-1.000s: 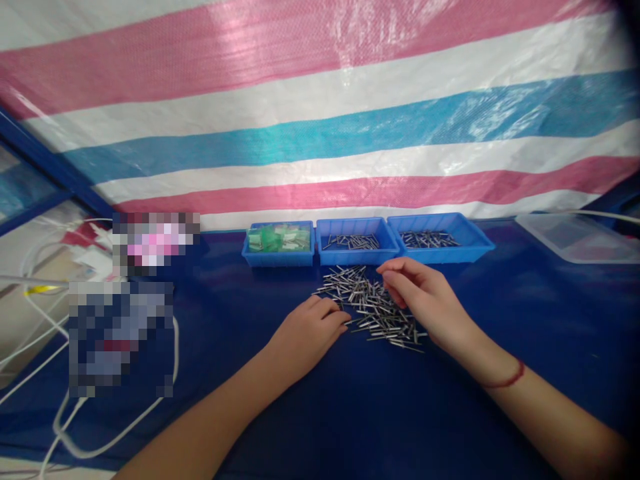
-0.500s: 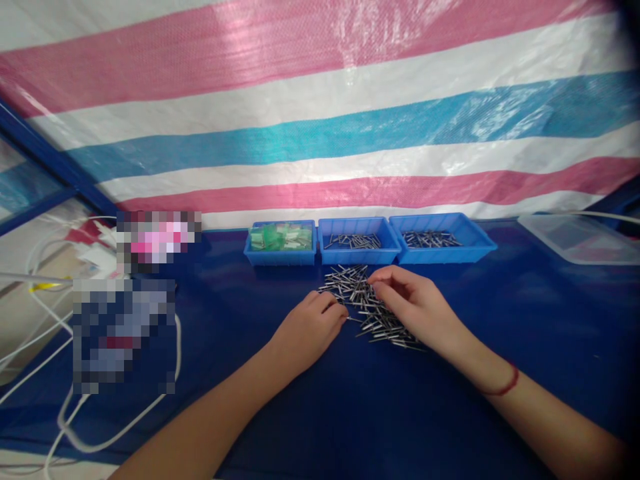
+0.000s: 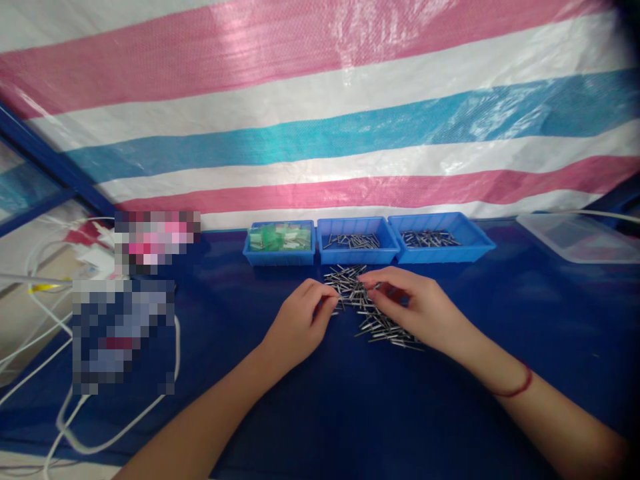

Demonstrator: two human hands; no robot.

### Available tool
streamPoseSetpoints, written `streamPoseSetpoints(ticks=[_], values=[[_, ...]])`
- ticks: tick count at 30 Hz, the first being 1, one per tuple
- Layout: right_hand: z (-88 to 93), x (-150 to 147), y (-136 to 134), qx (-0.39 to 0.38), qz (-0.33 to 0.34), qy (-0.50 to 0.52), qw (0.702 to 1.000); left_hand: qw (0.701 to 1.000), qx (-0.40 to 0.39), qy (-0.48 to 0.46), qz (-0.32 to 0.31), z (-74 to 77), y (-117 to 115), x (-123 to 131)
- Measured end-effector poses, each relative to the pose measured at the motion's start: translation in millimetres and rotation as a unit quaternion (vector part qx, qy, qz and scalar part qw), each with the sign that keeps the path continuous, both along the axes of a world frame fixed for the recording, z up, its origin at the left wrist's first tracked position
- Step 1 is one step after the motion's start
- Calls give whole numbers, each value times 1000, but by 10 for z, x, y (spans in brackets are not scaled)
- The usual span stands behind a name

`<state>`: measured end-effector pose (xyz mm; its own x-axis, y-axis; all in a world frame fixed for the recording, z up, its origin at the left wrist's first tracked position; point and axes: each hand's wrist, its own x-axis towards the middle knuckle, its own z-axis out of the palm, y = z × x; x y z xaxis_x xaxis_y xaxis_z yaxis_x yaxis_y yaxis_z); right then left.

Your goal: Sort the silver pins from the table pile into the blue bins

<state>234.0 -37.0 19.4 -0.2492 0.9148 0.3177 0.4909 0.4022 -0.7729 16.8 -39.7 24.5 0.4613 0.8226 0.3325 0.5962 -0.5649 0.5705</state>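
Note:
On the blue table lies a loose pile of thin metal rods point(image 3: 385, 327), silver with darker stretches, resembling small drill bits. My left hand point(image 3: 303, 317) is at the pile's left edge, thumb and forefinger pinched together; whatever sits between the tips is too small to make out. Over the upper right part of the pile is my right hand point(image 3: 417, 300), its thumb and fingers drawn into a pinch. The tips hide what they hold, if anything. Behind the pile, a middle blue bin point(image 3: 357, 253) and a right blue bin point(image 3: 445, 255) contain similar rods.
A left blue bin point(image 3: 280, 258) holds green-and-clear small packets. A clear plastic lid point(image 3: 575, 237) lies at the back right. White cables point(image 3: 120, 433) loop across the table's left side, near blurred items. A striped plastic sheet point(image 3: 320, 140) hangs behind the bins.
My left hand has moved up a little and turned, its thumb and forefinger now showing in a pinch. My right hand has shifted slightly left over the pile.

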Motion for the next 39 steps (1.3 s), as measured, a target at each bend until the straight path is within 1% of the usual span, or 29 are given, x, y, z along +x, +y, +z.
streamPoseSetpoints(ticks=[2,4,6,8,11,14,18,21,25,31,36,39], values=[[40,-40,-41,-8,53,12,998,999,-28,-27,6,14,-20,14],[78,-85,-93,-9,75,28,997,998,-49,-40,5,16,-36,31],[100,-126,-138,-15,71,57,996,996,-68,-50,4,12,-46,45],[103,-159,-168,-42,49,102,993,994,-85,-62,6,11,-53,56],[96,-198,-184,-97,11,184,978,992,-99,-73,3,17,-65,63],[93,-226,-186,-124,10,230,965,992,-103,-75,-13,27,-84,64],[86,-244,-197,-102,29,236,966,990,-112,-71,-50,35,-104,67],[67,-252,-209,-89,43,236,967,989,-114,-77,-61,40,-104,77],[48,-274,-216,-87,31,240,966,987,-120,-90,-59,58,-101,92],[65,-286,-205,-77,17,226,971,985,-129,-95,-61,64,-104,94],[57,-272,-220,-81,33,212,973,985,-130,-95,-55,43,-94,103],[48,-274,-236,-81,42,206,974,986,-124,-107,-36,29,-92,105]])
